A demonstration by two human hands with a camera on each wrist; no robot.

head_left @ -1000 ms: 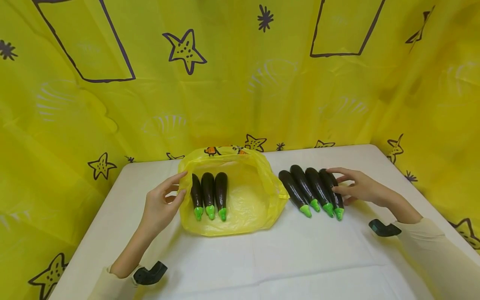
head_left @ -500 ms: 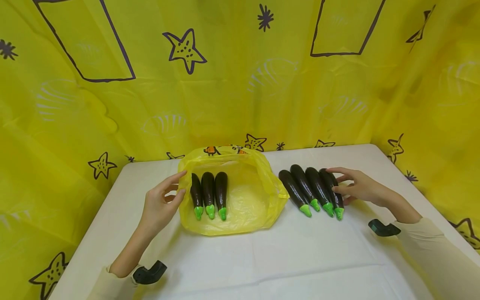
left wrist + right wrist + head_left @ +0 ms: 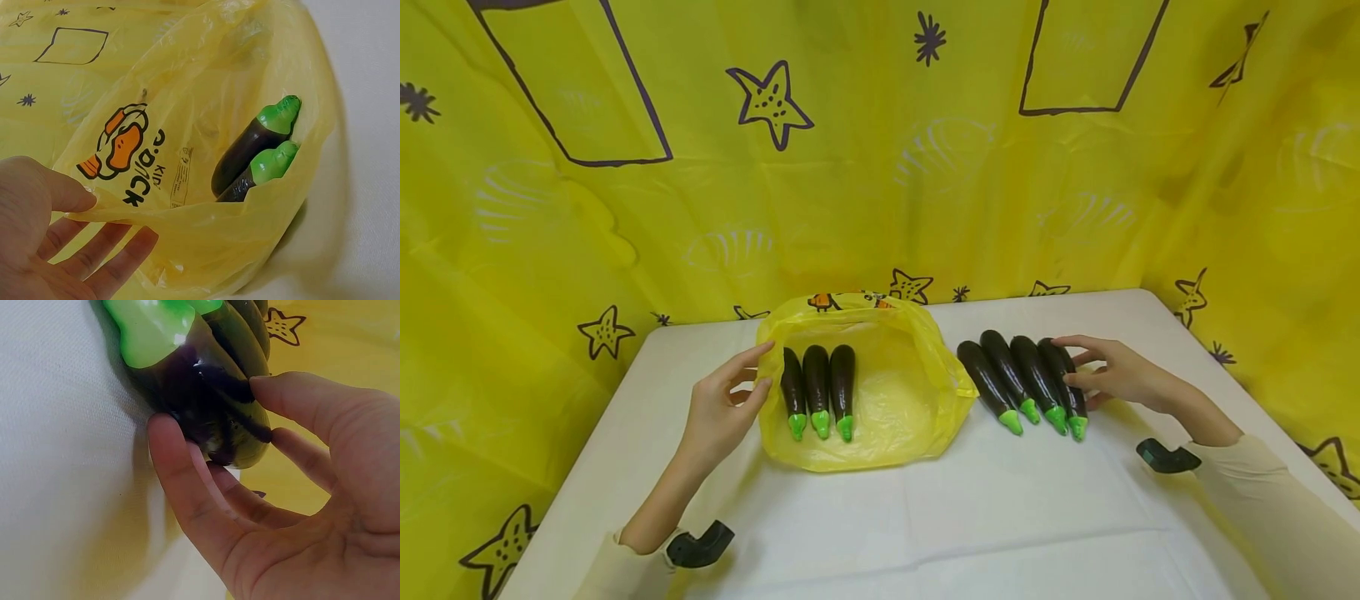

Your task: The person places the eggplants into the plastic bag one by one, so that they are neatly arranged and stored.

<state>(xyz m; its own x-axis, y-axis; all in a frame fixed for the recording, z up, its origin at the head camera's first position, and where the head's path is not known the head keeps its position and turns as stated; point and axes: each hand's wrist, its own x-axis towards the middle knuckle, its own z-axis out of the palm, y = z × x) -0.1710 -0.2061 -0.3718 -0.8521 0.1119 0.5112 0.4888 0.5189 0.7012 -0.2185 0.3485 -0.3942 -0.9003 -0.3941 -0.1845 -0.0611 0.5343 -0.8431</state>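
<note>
A yellow plastic bag (image 3: 895,408) lies with its mouth wide on the white table, three dark eggplants (image 3: 842,385) with green stems side by side inside it. My left hand (image 3: 722,408) pinches the bag's left rim; in the left wrist view the thumb (image 3: 74,192) is at the rim with the other fingers beyond the film. Right of the bag, several more eggplants (image 3: 988,383) lie in a slanted row. My right hand (image 3: 1116,375) holds the rightmost eggplant (image 3: 1063,375) by its side, fingers loosely curved around it. In the right wrist view the fingertips (image 3: 165,428) touch its dark skin.
The white table (image 3: 1000,517) ends at a yellow patterned curtain (image 3: 850,192), which hangs behind and along both sides. Black curved pieces (image 3: 700,546) are worn at both wrists. The bag's right edge reaches close to the row of eggplants.
</note>
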